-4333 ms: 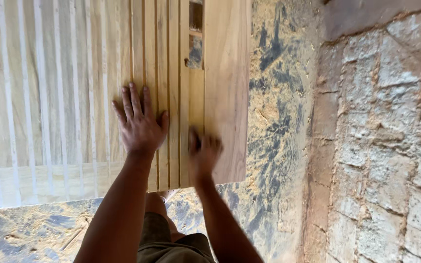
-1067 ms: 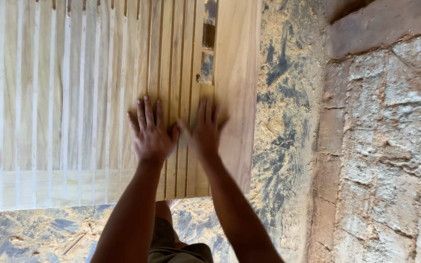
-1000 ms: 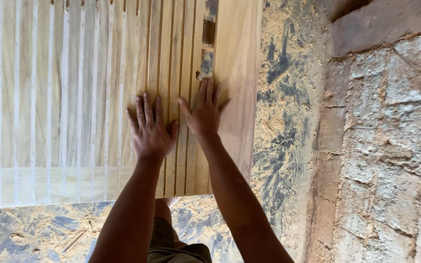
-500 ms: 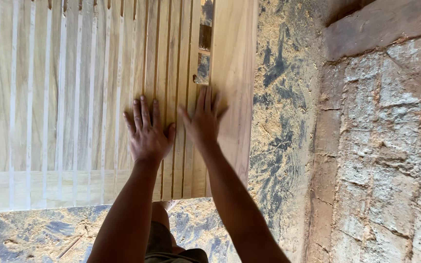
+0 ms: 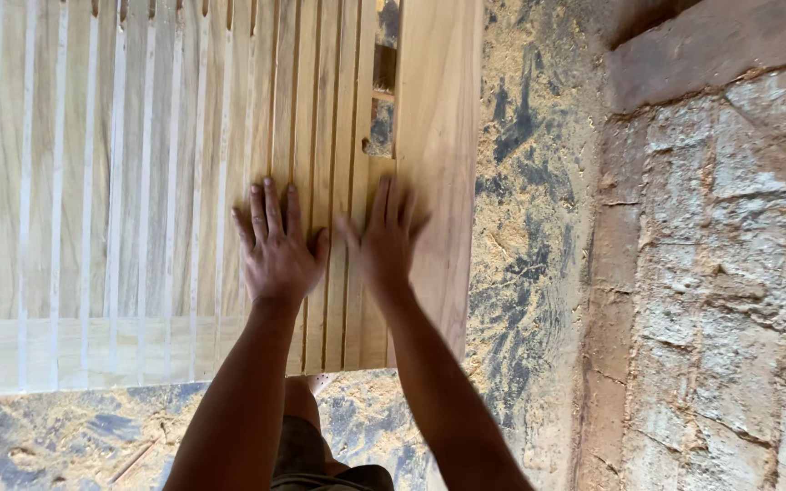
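Both your palms lie flat, fingers spread: left hand [image 5: 277,247] and right hand [image 5: 386,244] pressing the slatted wooden panel [image 5: 338,109]; nothing gripped.

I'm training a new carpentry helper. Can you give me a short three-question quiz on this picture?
1. True or false: both hands lie flat on the slats.
2. What is strewn over the floor?
3. The stone wall is on which side of the picture: A left, B right?

Key: 1 true, left hand and right hand rest open, palms down. 2 sawdust. 3 B.
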